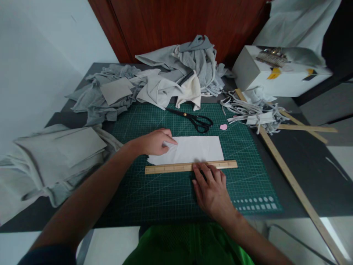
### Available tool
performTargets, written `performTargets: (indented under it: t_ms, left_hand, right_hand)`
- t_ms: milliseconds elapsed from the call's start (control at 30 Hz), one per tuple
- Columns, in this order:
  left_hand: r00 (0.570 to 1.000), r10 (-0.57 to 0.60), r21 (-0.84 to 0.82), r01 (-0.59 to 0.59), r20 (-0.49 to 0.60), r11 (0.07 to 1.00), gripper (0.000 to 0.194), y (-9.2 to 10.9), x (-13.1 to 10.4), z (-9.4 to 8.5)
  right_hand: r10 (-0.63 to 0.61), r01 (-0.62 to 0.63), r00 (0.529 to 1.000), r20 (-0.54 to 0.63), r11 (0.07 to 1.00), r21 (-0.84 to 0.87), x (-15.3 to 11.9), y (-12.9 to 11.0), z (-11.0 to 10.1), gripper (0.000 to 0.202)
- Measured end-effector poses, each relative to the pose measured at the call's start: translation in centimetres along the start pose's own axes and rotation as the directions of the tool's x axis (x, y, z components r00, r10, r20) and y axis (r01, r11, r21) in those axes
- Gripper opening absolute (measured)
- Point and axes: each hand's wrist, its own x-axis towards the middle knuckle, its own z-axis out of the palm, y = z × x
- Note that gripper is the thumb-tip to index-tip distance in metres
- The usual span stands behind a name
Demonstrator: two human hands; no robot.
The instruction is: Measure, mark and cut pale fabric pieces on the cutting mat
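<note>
A white piece of cloth [198, 149] lies flat on the green cutting mat [165, 198], its left end ragged and slightly wrinkled. My left hand [156, 142] rests at that end, index finger stretched out and touching the cloth, other fingers bent; I see nothing gripped in it. Along the cloth's near edge runs a short wooden ruler [168, 168]. The fingertips of my right hand [211, 187] press on the ruler right of its middle, fingers spread and thumb apart. Black scissors [190, 117] lie beyond the cloth, blades pointing left.
Grey and cream fabric scraps [165, 86] heap along the back. Folded cloth [60, 154] is stacked at left. A pink piece [223, 127] lies near the scissors. Fabric strips [256, 112], a long wooden ruler [292, 180] and a white box [275, 79] occupy the right side.
</note>
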Motion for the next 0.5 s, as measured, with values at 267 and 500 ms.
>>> performTargets:
  t_ms: [267,500]
  left_hand:
    - [0.995,0.016,0.011,-0.017,0.095,1.0,0.059,0.5,-0.7,-1.0]
    - [0.987,-0.006,0.007,0.005,0.161,1.0,0.073,0.8,-1.1,-1.1]
  right_hand:
    - [-0.061,0.062,0.997,-0.045,0.998,0.029,1.0,1.4,-0.4,0.038]
    - [-0.16,0.161,0.987,-0.021,0.982,0.101,2.4,3.8,-0.1,0.038]
